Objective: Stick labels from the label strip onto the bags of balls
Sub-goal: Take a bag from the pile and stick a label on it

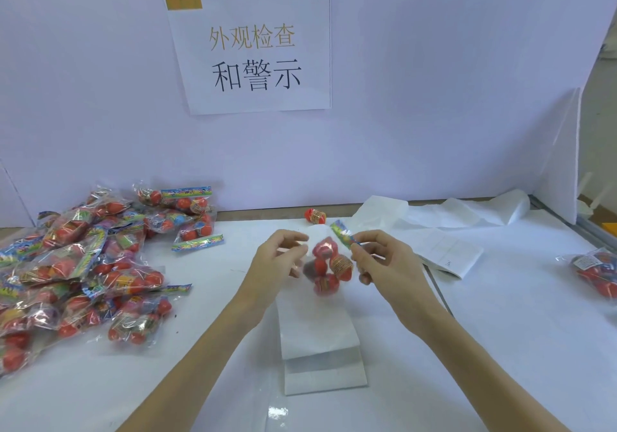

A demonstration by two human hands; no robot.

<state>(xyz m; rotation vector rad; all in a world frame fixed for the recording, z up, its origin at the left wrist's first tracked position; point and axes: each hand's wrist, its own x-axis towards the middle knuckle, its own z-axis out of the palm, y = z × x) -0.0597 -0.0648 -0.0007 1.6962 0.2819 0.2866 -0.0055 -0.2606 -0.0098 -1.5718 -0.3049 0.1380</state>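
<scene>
A clear bag of red balls (329, 266) with a colourful header card hangs in the air above the table's middle, blurred by motion. My right hand (384, 261) pinches the bag at its header, near the top right. My left hand (280, 254) is at the bag's left side with thumb and fingers curled toward it; whether it pinches the plastic or a label I cannot tell. A long white label strip (317, 341) lies flat under the hands, reaching toward me.
A heap of bagged balls (80, 264) fills the table's left. One bag (597, 271) lies at the right edge. A loose red ball (315, 215) sits at the back. White paper sheets (447, 248) lie at the back right. A white board stands behind.
</scene>
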